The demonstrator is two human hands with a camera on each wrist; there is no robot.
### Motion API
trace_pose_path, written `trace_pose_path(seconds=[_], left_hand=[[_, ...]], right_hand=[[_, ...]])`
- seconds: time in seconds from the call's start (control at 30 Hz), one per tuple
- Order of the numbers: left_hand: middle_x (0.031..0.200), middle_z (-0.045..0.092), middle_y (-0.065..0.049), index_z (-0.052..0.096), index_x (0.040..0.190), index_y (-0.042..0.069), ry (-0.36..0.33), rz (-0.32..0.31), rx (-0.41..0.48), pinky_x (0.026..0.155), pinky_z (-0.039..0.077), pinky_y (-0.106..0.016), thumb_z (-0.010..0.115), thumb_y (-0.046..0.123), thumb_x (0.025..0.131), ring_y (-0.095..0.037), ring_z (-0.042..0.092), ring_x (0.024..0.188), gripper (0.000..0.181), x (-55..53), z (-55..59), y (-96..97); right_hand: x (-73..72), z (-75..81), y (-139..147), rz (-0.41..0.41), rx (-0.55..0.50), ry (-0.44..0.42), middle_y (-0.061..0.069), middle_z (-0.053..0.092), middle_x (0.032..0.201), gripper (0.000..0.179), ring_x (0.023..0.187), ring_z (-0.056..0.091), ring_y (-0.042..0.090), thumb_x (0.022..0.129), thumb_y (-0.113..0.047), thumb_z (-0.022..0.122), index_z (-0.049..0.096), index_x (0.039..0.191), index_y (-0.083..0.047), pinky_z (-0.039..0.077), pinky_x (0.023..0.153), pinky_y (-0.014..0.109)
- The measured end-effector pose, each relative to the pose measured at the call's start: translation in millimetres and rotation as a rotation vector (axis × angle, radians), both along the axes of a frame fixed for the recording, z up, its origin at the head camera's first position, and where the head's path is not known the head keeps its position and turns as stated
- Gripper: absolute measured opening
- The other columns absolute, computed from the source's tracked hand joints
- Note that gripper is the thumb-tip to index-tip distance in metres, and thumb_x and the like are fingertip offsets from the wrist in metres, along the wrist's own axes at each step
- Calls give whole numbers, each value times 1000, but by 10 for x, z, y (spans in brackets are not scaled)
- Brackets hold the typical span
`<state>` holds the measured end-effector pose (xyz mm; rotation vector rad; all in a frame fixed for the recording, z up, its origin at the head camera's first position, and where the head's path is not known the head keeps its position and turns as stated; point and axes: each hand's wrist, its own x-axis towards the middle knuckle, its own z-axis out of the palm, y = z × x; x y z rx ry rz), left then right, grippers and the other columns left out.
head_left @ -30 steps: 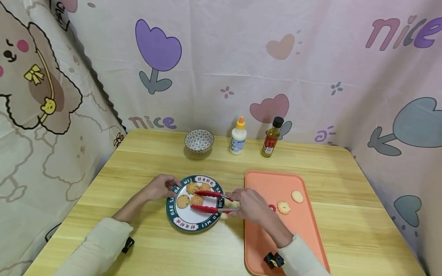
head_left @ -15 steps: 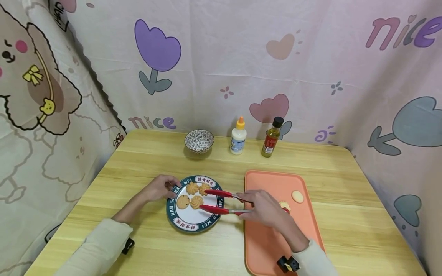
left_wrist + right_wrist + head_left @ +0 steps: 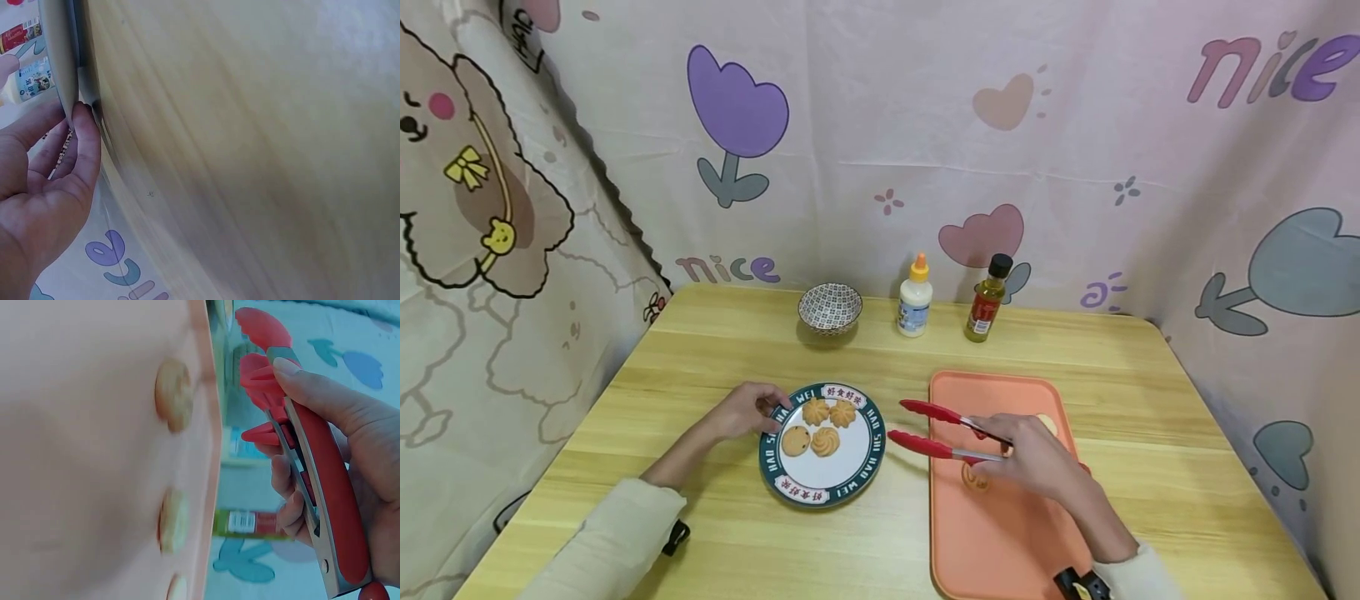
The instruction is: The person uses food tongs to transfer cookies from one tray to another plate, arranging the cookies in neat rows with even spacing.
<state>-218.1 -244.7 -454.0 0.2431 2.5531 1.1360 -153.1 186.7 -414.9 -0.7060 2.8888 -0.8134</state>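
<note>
The left hand [image 3: 748, 410] pinches the plate [image 3: 842, 469] between its fingers; the right hand [image 3: 1032, 454] has fingers clamped around red tongs [image 3: 922, 444].

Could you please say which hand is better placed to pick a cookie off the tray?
Probably the right hand: it hovers over the tray, holding tongs; the left hand holds the plate.

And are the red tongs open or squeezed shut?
The red tongs are open: in the right hand, their two tips stand apart with a gap between them.
</note>
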Motion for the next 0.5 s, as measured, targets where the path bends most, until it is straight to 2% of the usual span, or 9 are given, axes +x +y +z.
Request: trace_pose_path(seconds=[0.2,0.4,0.5], left_hand=[[95,61,-9,66,101,3,9,15,-17,71,45,-30,74,0,74,-20,53,82,29,12,8,7],[95,62,-9,66,103,4,12,16,-25,71,46,-30,74,2,74,-20,54,82,30,9,-8,21],[95,62,-8,66,102,5,14,22,-40,72,46,-30,74,2,74,-20,54,83,30,9,-3,21]], right_hand=[[19,23,284,-52,14,0,2,69,101,62,68,45,7,69,-27,83,62,125,-12,37,55,20],[49,92,636,-130,24,2,1,65,89,62,61,42,3,69,-27,83,63,125,-13,36,52,20],[75,120,776,-160,51,33,5,68,95,63,67,48,4,67,-30,84,63,123,-9,40,56,22]])
